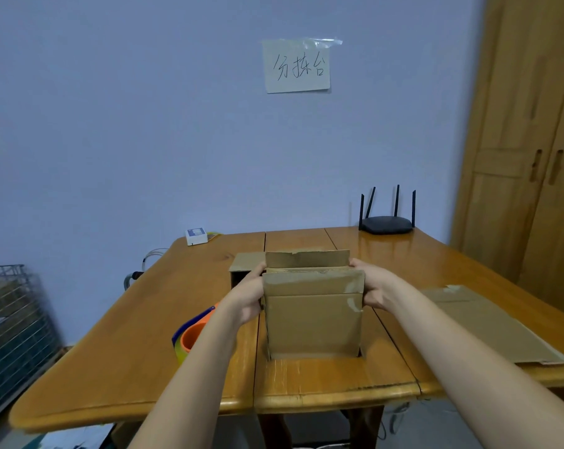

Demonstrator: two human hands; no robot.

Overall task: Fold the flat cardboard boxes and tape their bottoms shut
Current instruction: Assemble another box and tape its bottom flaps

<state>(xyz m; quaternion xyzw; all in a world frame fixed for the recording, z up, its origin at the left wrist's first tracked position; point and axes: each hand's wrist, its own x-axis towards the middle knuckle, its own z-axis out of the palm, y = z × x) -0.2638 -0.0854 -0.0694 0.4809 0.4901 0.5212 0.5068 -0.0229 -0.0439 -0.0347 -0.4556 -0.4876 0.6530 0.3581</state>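
Head cam view, only one angle here. There's a cardboard box [313, 319] standing upright near the front middle of a wooden table [128, 351], already opened out into shape. Both hands are on it up near the top: the left hand [246, 298] grips the left side with fingers curled round the edge, and the right hand [373, 288] grips the right side the same way. So the hands are apart, one clamped on each side of the box. The near top flap is folded over toward the camera, the far flap sticks up behind it. There are pale torn patches of old tape on the near face.

A second box [243, 267] sits just behind and to the left of the held one, mostly hidden by it and by the left hand, so can't tell much about it. Off to the right on the table lies a flat cardboard box [488, 322], not folded yet, well apart from the one being held.

Left of the box, partly under the left forearm, there's a tape roll with an orange core [190, 340] on the table. Far end of the table has a black router [387, 223] with four antennas, and a small white device [196, 236] at the far left corner. A handwritten paper sign [296, 68] is taped to the blue wall. Wooden wardrobe [526, 157] on the right, wire rack [12, 319] on the left.
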